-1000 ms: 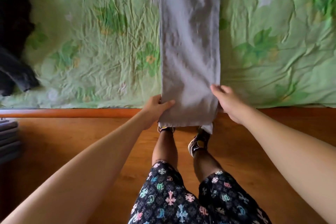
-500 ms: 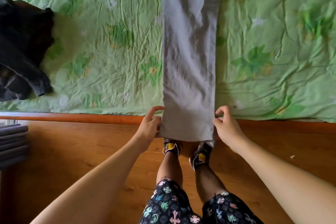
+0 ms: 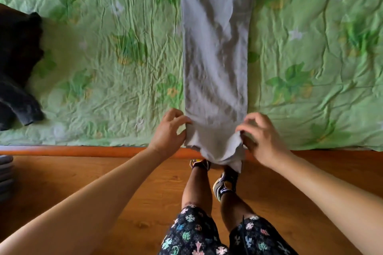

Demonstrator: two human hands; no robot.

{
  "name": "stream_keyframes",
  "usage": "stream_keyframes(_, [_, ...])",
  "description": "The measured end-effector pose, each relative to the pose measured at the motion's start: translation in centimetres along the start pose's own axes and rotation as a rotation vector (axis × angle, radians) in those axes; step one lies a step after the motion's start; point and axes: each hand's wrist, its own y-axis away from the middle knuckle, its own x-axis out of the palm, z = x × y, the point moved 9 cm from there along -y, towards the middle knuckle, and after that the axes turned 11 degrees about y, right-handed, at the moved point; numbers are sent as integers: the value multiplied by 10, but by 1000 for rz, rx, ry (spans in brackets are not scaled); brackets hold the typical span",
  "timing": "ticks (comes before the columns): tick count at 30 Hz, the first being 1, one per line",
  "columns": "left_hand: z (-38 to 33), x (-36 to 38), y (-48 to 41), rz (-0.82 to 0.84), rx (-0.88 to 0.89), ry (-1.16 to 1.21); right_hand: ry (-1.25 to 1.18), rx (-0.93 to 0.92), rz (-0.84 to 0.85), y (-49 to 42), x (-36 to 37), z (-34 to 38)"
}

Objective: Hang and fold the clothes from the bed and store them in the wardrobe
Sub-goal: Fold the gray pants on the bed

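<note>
A black garment point(image 3: 18, 64) lies crumpled at the far left of the bed, on the green floral bedspread point(image 3: 103, 47). Near the wooden bed rail point(image 3: 72, 150), the left hand point(image 3: 167, 132) pinches the left edge of the grey trousers point(image 3: 215, 58), thumb and curled fingers closed on the cloth. The trousers stretch flat in a long strip across the bed, their near end bunched and hanging over the rail. The right hand point(image 3: 263, 138) pinches the right corner of that end, fingers curled.

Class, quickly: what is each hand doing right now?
Left hand: pinches the grey trousers at their near end.
Right hand: pinches the same end.
</note>
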Motion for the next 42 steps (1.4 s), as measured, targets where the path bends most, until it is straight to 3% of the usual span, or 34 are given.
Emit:
stream_keyframes(6, [14,-49,-153,-19,-384,942,-898,534,-118,-148,-64,-60])
stream_keyframes(8, [33,-43,-188,33,-531,1072,-1169,642,29,-183,-54,-72])
stream_keyframes(10, [53,-19,-185,133,-691,1012,-1068,745,303,-179,-21,-75])
stream_keyframes(12, [69,4,-162,176,-770,976,-939,820,406,-156,10,-84])
stream_keyframes(15, [76,20,-137,126,-723,1064,-862,844,206,-141,20,-98])
stream_keyframes(17, [76,19,-136,82,-656,1086,-716,716,77,-150,5,-96])
stream_keyframes(21, [68,14,-136,53,-551,996,-717,655,-15,-153,-1,-81])
stream_keyframes(26, [81,25,-111,18,-686,789,-899,848,105,-130,27,-87])
stream_keyframes(30, [74,37,-72,25,-765,761,-801,878,170,-97,43,-86])
stream_keyframes(35, [58,71,-2,93,-830,693,-609,911,398,-28,76,-83])
stream_keyframes(39, [50,57,-10,-65,-696,423,-358,779,178,-41,52,-83])
stream_keyframes(42, [31,33,-43,-191,-424,114,43,534,-99,-81,5,-71])
